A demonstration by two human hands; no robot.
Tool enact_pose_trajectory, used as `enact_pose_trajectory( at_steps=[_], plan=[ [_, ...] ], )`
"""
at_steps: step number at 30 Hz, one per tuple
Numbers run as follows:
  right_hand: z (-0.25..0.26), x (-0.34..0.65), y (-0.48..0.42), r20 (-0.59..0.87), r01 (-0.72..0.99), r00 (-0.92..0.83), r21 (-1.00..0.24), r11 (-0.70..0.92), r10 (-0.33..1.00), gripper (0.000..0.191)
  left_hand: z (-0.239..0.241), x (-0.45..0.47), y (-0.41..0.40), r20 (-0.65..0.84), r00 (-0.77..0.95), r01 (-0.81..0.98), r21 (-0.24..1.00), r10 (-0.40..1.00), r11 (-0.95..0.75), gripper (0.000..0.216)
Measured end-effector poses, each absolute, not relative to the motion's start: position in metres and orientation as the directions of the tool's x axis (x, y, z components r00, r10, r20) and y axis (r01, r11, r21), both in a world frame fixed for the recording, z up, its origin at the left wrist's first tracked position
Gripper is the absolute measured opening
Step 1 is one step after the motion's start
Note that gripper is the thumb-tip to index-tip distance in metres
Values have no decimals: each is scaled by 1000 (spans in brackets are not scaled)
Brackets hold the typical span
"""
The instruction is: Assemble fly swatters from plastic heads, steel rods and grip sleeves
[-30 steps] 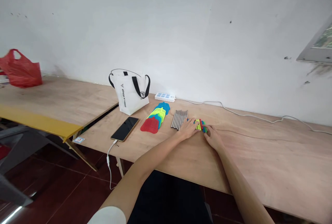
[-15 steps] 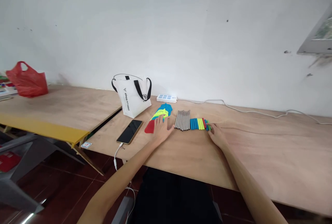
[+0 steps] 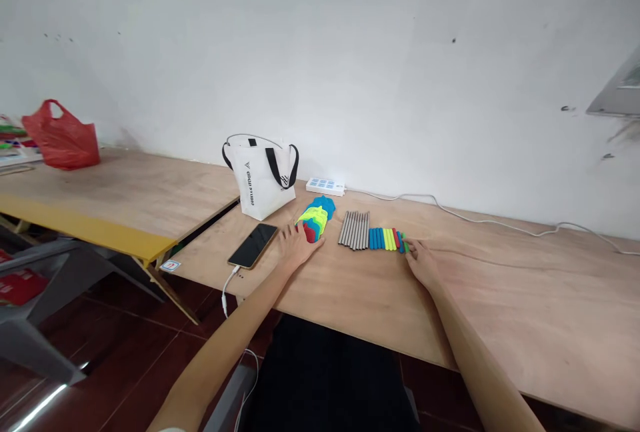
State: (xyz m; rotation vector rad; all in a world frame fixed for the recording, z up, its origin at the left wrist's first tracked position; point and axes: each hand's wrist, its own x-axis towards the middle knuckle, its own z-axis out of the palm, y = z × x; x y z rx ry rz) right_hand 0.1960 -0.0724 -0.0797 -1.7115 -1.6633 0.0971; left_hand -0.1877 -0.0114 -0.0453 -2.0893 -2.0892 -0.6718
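My left hand (image 3: 295, 247) lies on the near end of a stack of flat plastic mesh pieces (image 3: 315, 219) in red, yellow-green and blue, its fingers spread over the red piece. My right hand (image 3: 421, 261) rests on the wooden table (image 3: 380, 299) with its fingertips against the right end of a row of short coloured tubes (image 3: 386, 239) in blue, yellow, red and green. Beside that row, to the left, lies a bundle of grey metal rods (image 3: 355, 229).
A phone (image 3: 253, 245) on a white charging cable lies left of the mesh pieces. A white tote bag (image 3: 263, 177) and a white power strip (image 3: 325, 186) with its cord stand at the back. A red plastic bag (image 3: 63, 135) sits on the neighbouring table, far left.
My left hand left the coloured tubes and moved left onto the mesh pieces, pushing the red piece in towards the stack. My right hand stayed at the tubes' right end.
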Motion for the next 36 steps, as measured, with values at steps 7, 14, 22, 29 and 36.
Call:
enact_pose_trajectory(
  at_steps=[7,14,22,29,36],
  plan=[
    [-81,200,-70,423,833,155,-542,112,893,43,-43,-188,-21,426,-55,973,225,903,-47,93],
    [-83,197,-69,434,836,174,-540,101,884,43,-44,-198,-40,391,-61,978,208,918,-23,94],
    [-80,193,-72,472,843,179,-526,112,863,40,-32,-202,-52,455,-102,959,282,885,-35,83],
    [-61,159,-78,603,847,209,-505,166,770,36,-6,-162,-40,666,-43,833,435,745,-341,87],
    [-43,38,-75,362,225,128,-917,328,923,50,-14,-120,-38,722,199,591,451,662,-669,86]
  ],
)
